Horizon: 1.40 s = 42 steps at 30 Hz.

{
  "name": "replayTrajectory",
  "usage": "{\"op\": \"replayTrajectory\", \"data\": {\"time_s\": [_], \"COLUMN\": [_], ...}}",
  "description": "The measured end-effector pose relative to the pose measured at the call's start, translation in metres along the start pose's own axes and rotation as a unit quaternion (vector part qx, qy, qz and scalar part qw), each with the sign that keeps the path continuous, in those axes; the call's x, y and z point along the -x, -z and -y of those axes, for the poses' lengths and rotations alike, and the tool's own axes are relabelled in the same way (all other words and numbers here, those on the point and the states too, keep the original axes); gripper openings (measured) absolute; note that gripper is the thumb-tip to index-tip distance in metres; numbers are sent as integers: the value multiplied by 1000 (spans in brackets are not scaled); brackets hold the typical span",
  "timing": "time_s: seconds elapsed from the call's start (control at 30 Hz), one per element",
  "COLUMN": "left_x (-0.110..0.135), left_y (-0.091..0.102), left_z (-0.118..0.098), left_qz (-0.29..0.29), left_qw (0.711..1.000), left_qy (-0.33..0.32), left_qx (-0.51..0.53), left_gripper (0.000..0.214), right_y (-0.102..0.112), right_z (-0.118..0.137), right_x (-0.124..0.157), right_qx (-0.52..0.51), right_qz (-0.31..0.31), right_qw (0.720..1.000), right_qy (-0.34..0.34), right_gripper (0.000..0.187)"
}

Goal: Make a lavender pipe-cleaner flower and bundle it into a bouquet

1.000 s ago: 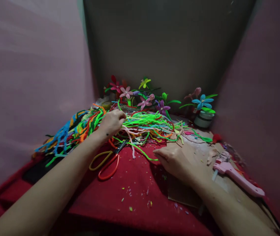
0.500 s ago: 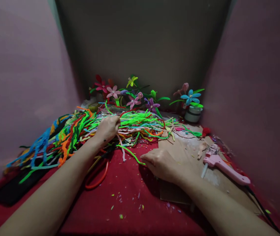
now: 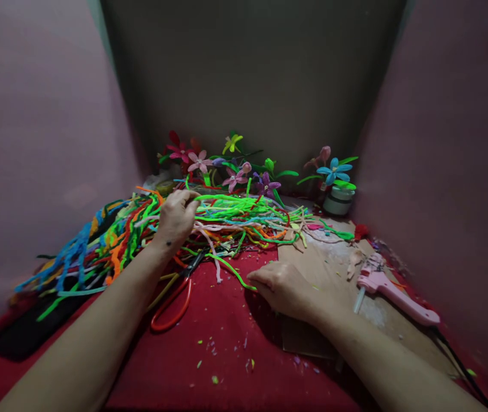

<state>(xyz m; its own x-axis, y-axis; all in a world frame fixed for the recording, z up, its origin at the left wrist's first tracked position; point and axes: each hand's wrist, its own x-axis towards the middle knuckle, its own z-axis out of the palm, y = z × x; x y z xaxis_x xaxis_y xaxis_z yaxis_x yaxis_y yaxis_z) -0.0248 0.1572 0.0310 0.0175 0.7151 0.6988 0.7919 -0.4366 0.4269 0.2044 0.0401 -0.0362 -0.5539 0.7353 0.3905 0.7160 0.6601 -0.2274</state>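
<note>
My left hand (image 3: pixel 178 216) is over the pile of pipe cleaners (image 3: pixel 235 212), thumb and fingers pinched on the end of a bright green pipe cleaner (image 3: pixel 215 197). Lower and to the right, my right hand (image 3: pixel 284 287) has its fingers pressed together at the tip of a single green pipe cleaner (image 3: pixel 229 267). That strand runs back towards the pile. A pale pink pipe cleaner (image 3: pixel 215 257) hangs out of the heap between my hands. Scissors (image 3: pixel 190 303) with red-rimmed handles lie below my left wrist, partly hidden by the forearm.
A pink glue gun (image 3: pixel 392 289) rests on cardboard (image 3: pixel 312 263) at the right, its cord trailing forward. Pipe-cleaner flowers (image 3: pixel 235 178) stand along the back, beside a jar (image 3: pixel 338 200). A black flat object (image 3: pixel 29 332) lies at left. Scraps dot the red cloth (image 3: pixel 226 355).
My left hand has risen slightly and moved left along the green pipe cleaners, uncovering more of the scissors. My right hand stays nearly in place; the whole view has shifted a little.
</note>
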Motion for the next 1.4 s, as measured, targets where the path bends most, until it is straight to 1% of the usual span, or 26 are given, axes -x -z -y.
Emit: {"op": "replayTrajectory", "data": {"time_s": [0.03,0.07,0.1,0.2,0.23,0.27,0.33,0.4,0.43,0.47,0.53,0.6,0.63,0.67,0.7,0.77,0.83,0.9,0.93,1.0,1.13,1.2,1.27,1.33,1.37,1.4], "left_x": [1,1,2,7,8,10,14,18,21,24,30,37,40,44,47,53,57,57,56,50,33,27,27,33,39,45], "left_y": [1,1,0,-2,-1,-1,2,6,7,8,9,8,7,7,5,2,-3,-9,-11,-13,-6,0,4,6,5,3], "left_z": [-1,-1,-1,1,2,1,-2,-7,-10,-14,-20,-26,-30,-33,-36,-40,-40,-32,-26,-9,20,21,12,-6,-16,-27], "left_qz": [-22,-18,13,149,159,148,139,187,224,260,316,352,362,371,376,382,387,389,384,357,312,275,251,266,309,353], "left_qw": [1000,1000,1000,988,987,988,989,976,965,953,930,911,904,899,895,890,886,891,900,926,949,961,967,959,932,893], "left_qy": [-6,-14,-23,-39,-36,-30,-12,-1,-2,-7,-27,-47,-58,-73,-92,-140,-188,-203,-190,-121,-46,-8,26,45,70,88], "left_qx": [4,6,5,-11,-10,-1,46,109,134,156,187,211,218,221,220,207,173,115,82,20,3,13,36,85,178,264], "left_gripper": [19,20,19,13,13,13,15,15,15,14,13,11,10,10,9,10,12,15,18,22,19,25,31,31,29,28], "right_y": [0,0,-1,-2,-1,0,5,12,15,18,20,20,19,18,16,14,13,14,16,21,35,40,43,43,42,41], "right_z": [0,0,0,0,1,1,4,6,7,7,6,3,1,0,-1,-3,-5,-10,-13,-20,-30,-31,-29,-25,-22,-19], "right_x": [0,0,0,0,0,0,-1,-4,-6,-8,-12,-15,-16,-17,-17,-18,-18,-18,-17,-17,-18,-18,-18,-19,-19,-18], "right_qx": [-2,-4,-6,-21,-33,-53,-123,-244,-326,-415,-588,-702,-735,-755,-767,-773,-763,-748,-741,-727,-699,-696,-708,-727,-735,-739], "right_qz": [0,2,4,2,-4,-12,-27,-32,-30,-23,-7,3,5,3,-3,-17,-39,-75,-101,-162,-282,-308,-310,-299,-290,-277], "right_qw": [1000,1000,1000,1000,999,998,991,963,934,890,766,647,605,576,559,553,565,573,574,573,561,547,526,509,509,516], "right_qy": [-1,-3,-4,-12,-19,-27,-51,-105,-145,-189,-259,-296,-306,-313,-316,-311,-312,-325,-333,-343,-343,-348,-354,-350,-343,-333], "right_gripper": [19,19,19,19,19,19,20,19,18,17,20,24,23,22,20,17,18,21,22,23,21,18,14,10,9,9]}}
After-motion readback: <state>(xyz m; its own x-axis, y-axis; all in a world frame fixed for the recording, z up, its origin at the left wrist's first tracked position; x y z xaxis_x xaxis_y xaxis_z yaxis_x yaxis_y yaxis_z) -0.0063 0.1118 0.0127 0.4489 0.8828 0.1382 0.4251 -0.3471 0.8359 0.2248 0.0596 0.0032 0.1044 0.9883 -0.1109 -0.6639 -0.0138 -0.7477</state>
